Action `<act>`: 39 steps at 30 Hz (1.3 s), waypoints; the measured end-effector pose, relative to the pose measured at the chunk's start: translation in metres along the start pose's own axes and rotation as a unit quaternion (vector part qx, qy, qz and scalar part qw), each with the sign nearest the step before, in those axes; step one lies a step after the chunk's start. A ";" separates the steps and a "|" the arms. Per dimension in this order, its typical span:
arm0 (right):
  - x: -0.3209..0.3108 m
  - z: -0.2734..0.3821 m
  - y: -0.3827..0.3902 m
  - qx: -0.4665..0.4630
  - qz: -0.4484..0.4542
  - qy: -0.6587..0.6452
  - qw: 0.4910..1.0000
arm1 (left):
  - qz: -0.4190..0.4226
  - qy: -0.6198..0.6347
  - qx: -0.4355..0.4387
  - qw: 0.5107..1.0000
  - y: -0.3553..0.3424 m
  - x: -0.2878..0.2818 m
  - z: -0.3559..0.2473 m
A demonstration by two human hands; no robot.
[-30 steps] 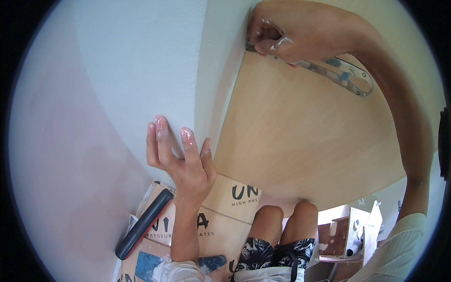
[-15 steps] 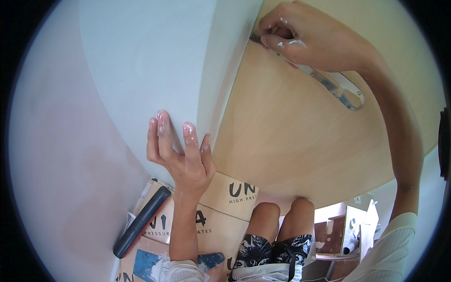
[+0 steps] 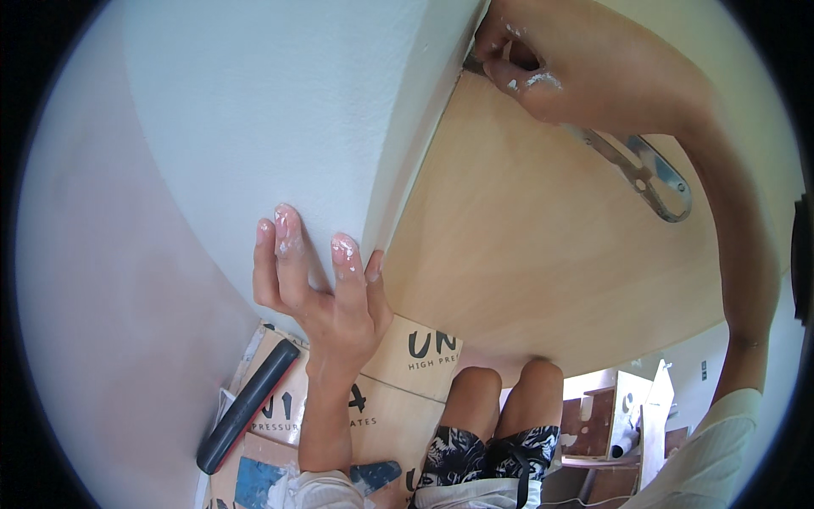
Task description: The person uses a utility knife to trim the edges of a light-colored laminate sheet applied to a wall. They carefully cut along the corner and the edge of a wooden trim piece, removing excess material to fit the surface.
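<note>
Tan panel (image 3: 551, 254) with metal tool (image 3: 663, 164) in use along its upper left border. Right hand (image 3: 585, 64) at the panel's upper left edge, fingers curled and pinched around the tool; dark tip at the panel's seam, looped end over the panel's upper right part. White smears on thumb and knuckles. Left hand (image 3: 335, 314) by the panel's lower left edge, free of any object, fingers extended and spread before a pale wall (image 3: 280, 110) left of the panel; fingertips white-smeared, firmness of contact impossible to tell. Below the panel, to its left: printed cardboard (image 3: 386, 390), a black-and-red bar (image 3: 246, 407) and a blue, white-smeared sheet (image 3: 263, 479). At the panel's lower edge: bare knees (image 3: 475, 394). Below the panel, to its right: brown-and-white shelving (image 3: 588, 424).
</note>
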State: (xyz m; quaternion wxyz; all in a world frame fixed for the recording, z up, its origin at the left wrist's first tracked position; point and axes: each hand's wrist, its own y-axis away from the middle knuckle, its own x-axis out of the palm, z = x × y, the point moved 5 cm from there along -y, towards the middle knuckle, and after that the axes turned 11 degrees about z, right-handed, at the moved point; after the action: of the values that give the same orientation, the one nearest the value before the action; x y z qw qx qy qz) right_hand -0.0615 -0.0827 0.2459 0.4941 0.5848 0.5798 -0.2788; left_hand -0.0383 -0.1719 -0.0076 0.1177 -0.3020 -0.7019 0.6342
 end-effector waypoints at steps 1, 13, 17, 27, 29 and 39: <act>0.001 0.000 -0.001 0.009 0.002 0.005 1.000 | 0.000 0.002 -0.003 1.000 0.000 0.000 -0.001; -0.003 -0.005 0.000 -0.052 0.037 -0.039 0.997 | 0.016 -0.049 -0.005 0.999 -0.003 -0.006 -0.002; 0.006 0.001 0.010 -0.063 -0.083 0.023 0.994 | -0.003 -0.044 -0.003 0.999 -0.004 -0.006 -0.002; 0.003 -0.011 -0.014 -0.037 0.003 -0.041 0.998 | 0.005 -0.045 -0.005 0.999 -0.003 -0.005 -0.002; 0.004 -0.013 -0.013 -0.066 -0.003 -0.080 0.995 | 0.005 -0.047 -0.004 0.999 -0.003 -0.005 -0.002; 0.004 -0.016 -0.013 -0.034 0.013 -0.092 0.995 | 0.014 -0.060 0.000 0.998 -0.003 -0.007 -0.002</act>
State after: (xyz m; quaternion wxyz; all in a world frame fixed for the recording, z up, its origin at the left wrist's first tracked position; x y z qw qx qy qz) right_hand -0.0771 -0.0691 0.2446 0.5686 0.5471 0.5333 -0.3050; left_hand -0.0324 -0.1747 -0.0024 0.0668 -0.2735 -0.7031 0.6530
